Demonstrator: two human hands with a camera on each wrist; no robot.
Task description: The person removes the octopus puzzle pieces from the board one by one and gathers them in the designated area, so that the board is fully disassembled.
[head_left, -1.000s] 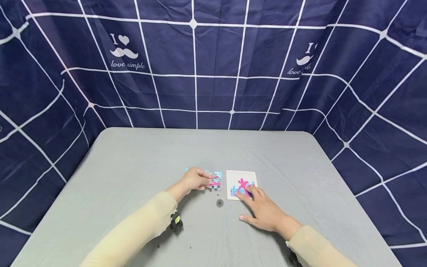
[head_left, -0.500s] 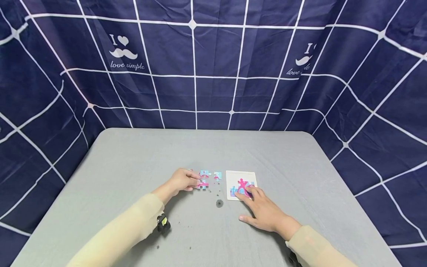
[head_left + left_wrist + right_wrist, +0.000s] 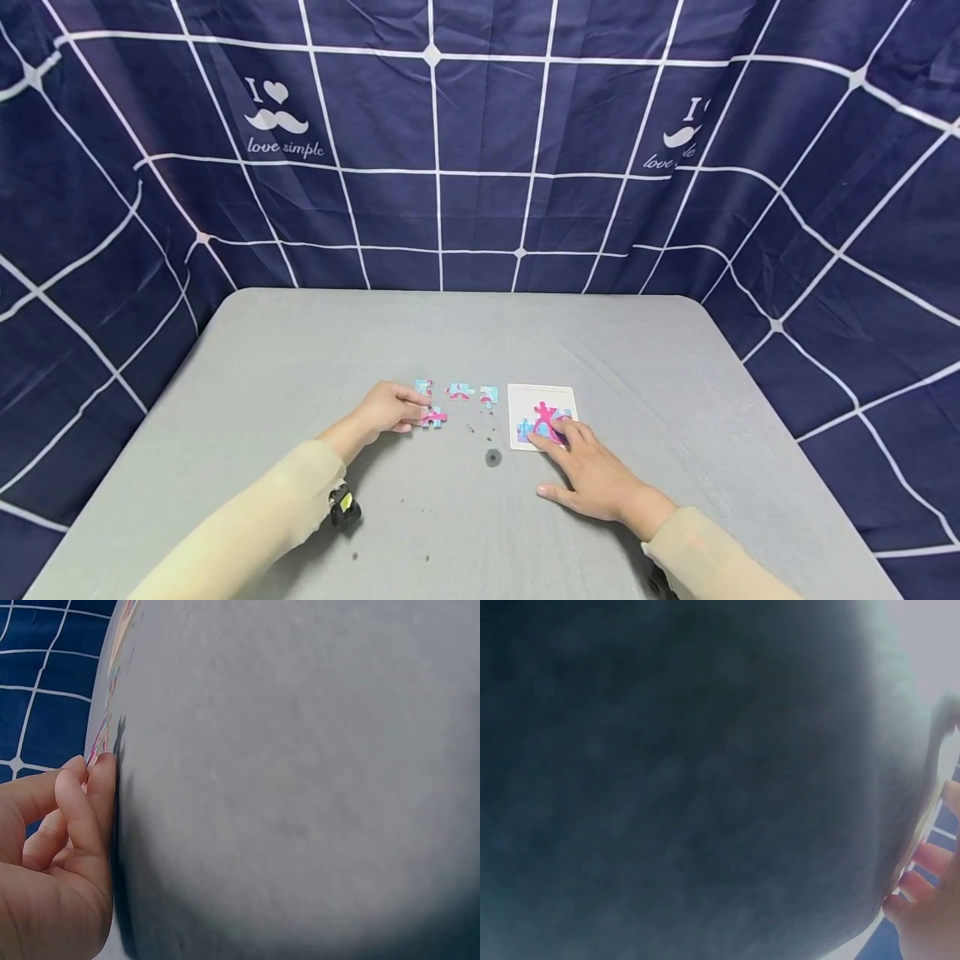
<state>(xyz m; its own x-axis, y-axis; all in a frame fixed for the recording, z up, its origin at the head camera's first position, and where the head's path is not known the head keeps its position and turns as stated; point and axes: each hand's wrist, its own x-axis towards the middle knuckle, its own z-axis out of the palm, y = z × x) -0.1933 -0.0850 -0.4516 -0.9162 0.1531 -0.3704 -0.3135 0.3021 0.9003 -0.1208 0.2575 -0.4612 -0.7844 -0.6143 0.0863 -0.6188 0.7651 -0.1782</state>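
Note:
My left hand (image 3: pixel 384 408) pinches a pink and light-blue jigsaw puzzle piece (image 3: pixel 435 417) between thumb and fingers, low over the grey table. In the left wrist view the piece (image 3: pixel 99 746) shows edge-on at the fingertips of that hand (image 3: pixel 64 840). My right hand (image 3: pixel 596 475) rests with extended, spread fingers on the white puzzle tray (image 3: pixel 540 395), its fingertips over the joined pink, blue and purple pieces (image 3: pixel 545 421) in the tray's lower part. Only fingers of the right hand (image 3: pixel 930 892) show at the edge of the right wrist view.
Beyond the left hand lie three loose pieces in a row: one at the left (image 3: pixel 423 387), a middle one (image 3: pixel 460 391) and one near the tray (image 3: pixel 489 395). A dark round spot (image 3: pixel 492 457) marks the grey table (image 3: pixel 480 333). A navy checked curtain (image 3: pixel 480 125) encloses the table.
My left hand has moved left with the pinched puzzle piece, away from the tray, uncovering the loose pieces behind it. The right hand has stayed on the tray.

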